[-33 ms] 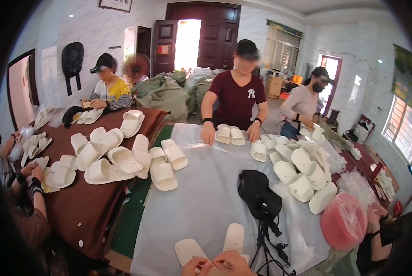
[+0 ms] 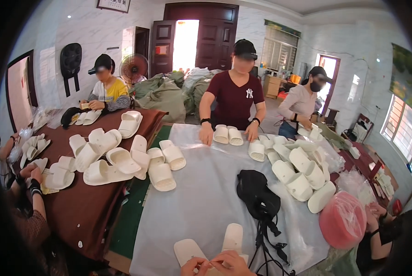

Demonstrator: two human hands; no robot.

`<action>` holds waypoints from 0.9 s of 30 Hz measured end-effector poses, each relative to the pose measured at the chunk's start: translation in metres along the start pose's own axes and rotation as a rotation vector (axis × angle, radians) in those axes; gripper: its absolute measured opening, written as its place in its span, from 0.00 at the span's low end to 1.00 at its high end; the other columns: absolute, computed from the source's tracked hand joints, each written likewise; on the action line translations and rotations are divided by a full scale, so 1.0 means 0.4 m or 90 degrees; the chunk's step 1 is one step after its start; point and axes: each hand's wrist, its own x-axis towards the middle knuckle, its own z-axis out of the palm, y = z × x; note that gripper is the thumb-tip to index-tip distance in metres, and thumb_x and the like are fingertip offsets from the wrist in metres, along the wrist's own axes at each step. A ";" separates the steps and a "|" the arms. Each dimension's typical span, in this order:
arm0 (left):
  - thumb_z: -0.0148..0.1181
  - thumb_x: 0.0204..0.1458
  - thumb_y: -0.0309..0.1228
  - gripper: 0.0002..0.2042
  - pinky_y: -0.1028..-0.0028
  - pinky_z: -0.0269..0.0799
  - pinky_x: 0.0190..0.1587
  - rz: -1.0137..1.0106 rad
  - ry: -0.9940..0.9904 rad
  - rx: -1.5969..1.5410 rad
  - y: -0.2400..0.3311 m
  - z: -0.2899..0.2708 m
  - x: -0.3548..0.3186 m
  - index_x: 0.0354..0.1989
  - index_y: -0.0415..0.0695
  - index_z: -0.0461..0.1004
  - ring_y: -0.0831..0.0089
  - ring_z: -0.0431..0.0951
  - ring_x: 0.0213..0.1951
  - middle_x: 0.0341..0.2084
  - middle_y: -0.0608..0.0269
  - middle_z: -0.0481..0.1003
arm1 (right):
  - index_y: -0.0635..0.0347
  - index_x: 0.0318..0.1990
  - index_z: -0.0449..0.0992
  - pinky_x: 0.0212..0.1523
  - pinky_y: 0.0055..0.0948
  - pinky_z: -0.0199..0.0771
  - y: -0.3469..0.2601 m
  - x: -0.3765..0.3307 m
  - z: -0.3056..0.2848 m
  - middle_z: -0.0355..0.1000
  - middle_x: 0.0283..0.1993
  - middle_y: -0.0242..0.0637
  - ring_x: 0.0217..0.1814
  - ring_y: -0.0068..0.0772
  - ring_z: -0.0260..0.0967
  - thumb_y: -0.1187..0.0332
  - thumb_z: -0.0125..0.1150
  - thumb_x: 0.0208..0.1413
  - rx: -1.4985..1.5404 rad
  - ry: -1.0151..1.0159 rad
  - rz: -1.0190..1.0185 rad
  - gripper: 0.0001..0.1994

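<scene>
At the near edge of the table, my left hand (image 2: 195, 266) and my right hand (image 2: 231, 264) meet with fingertips pinched together, over a pair of cream slide slippers. The left slipper (image 2: 187, 249) lies tilted outward, and the right slipper (image 2: 233, 236) points away from me. Whatever lies between my fingertips is too small to make out. My hands and the picture's lower edge hide the slippers' near parts. Right of my hands is a black cap-like bundle (image 2: 258, 195) with dangling black straps (image 2: 265, 246).
Cream slippers pile up at right (image 2: 302, 172) and on the brown-covered table (image 2: 100, 198) at left. A pink roll (image 2: 342, 220) in clear plastic stands at the right edge. Across the table, a person in maroon (image 2: 236, 99) touches a slipper pair (image 2: 228, 135). Several co-workers sit or stand around.
</scene>
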 end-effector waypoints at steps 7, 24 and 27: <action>0.49 0.52 0.25 0.04 0.73 0.63 0.28 0.062 0.045 0.040 0.024 0.000 0.001 0.28 0.38 0.66 0.68 0.68 0.25 0.21 0.56 0.67 | 0.58 0.28 0.74 0.30 0.33 0.63 -0.015 0.014 -0.009 0.68 0.26 0.37 0.29 0.40 0.64 0.70 0.61 0.44 -0.020 -0.003 -0.088 0.04; 0.49 0.54 0.26 0.05 0.77 0.64 0.28 -0.038 0.013 -0.125 0.026 0.003 -0.005 0.28 0.39 0.66 0.78 0.67 0.24 0.19 0.62 0.68 | 0.59 0.26 0.74 0.31 0.34 0.61 -0.027 0.022 -0.018 0.67 0.25 0.40 0.29 0.42 0.63 0.64 0.58 0.46 0.017 -0.040 0.026 0.08; 0.49 0.54 0.27 0.05 0.77 0.64 0.27 -0.042 0.022 -0.115 0.026 0.008 -0.002 0.28 0.39 0.66 0.78 0.67 0.24 0.19 0.63 0.68 | 0.60 0.26 0.74 0.31 0.34 0.61 -0.018 0.015 -0.015 0.67 0.25 0.41 0.29 0.42 0.63 0.64 0.58 0.46 0.025 -0.051 0.044 0.09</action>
